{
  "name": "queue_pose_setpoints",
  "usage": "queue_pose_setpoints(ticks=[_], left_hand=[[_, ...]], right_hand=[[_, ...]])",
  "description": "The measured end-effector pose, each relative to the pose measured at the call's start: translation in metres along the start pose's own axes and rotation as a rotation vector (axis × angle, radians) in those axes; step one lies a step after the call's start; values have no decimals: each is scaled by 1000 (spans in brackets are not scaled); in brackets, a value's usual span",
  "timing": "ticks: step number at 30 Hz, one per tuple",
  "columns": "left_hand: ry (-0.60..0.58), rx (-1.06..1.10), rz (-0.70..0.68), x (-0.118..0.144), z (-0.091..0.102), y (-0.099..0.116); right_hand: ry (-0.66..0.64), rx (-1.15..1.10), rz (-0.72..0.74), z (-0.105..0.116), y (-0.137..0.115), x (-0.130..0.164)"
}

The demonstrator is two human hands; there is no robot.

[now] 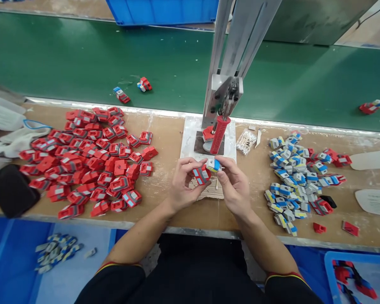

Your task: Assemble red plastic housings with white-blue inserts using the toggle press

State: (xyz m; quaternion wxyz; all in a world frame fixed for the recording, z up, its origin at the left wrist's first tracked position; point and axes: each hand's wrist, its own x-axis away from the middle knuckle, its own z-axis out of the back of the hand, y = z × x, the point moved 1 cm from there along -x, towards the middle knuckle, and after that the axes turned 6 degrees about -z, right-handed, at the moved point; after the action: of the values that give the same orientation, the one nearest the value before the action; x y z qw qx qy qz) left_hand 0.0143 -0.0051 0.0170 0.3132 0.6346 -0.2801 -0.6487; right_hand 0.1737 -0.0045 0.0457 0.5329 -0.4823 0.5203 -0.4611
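Note:
My left hand (185, 183) is closed around a red toy vehicle part (201, 175) with light blue windows. Pinched in the fingers of my right hand (234, 183) is a white, blue and yellow toy part (214, 164). The two parts meet or nearly touch; I cannot tell whether they are joined. Just beyond my hands stands a hand press with a red handle (220, 135). A red piece (208, 133) sits at its base plate (190, 135). A cotton swab lies partly hidden under my hands.
A heap of red parts (95, 156) spreads to the left, a pile of white-blue-yellow parts (288, 177) to the right. Cotton swabs (246, 141) lie beside the press. Behind runs a green conveyor belt (177, 63) with several assembled toys. Blue bins (329, 270) flank me below the bench.

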Motion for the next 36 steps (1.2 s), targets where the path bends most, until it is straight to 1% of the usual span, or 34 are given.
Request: queue_pose_setpoints(ticks=[2, 6, 9, 11, 13, 15, 18, 20, 22, 26, 28, 31, 34, 36], left_hand=[[3, -61, -55, 1, 0, 0], [11, -260, -168, 1, 3, -2], [-2, -379, -304, -2, 9, -1], [-50, -398, -355, -5, 14, 1], [-112, -325, -330, -7, 20, 2], [-143, -136, -227, -7, 23, 4], [-132, 154, -48, -5, 22, 5], [-130, 231, 3, -3, 19, 5], [-135, 269, -5, 0, 16, 5], [-147, 302, -33, 4, 14, 2], [-136, 289, -51, 4, 16, 0], [-110, 238, -132, -1, 19, 1], [-102, 189, -206, -6, 22, 2], [-109, 201, -211, -7, 22, 4]], right_hand=[[-17, 0, -26, -3, 1, 2], [-46, 52, -81, -5, 4, 5], [-56, 114, -15, 3, -1, 4], [-113, 155, 40, 12, -8, 1], [-194, 191, 54, 21, -16, -3], [-254, 201, 34, 27, -22, -5], [-269, 162, -2, 27, -23, -4], [-240, 138, 10, 22, -18, -1], [-174, 158, 62, 16, -12, 4], [-39, 247, 211, 7, 2, 13], [-11, 254, 234, 6, 5, 16], [-59, 218, 219, 8, 2, 14], [-169, 188, 257, 14, -7, 6], [-235, 184, 290, 19, -12, 1]])
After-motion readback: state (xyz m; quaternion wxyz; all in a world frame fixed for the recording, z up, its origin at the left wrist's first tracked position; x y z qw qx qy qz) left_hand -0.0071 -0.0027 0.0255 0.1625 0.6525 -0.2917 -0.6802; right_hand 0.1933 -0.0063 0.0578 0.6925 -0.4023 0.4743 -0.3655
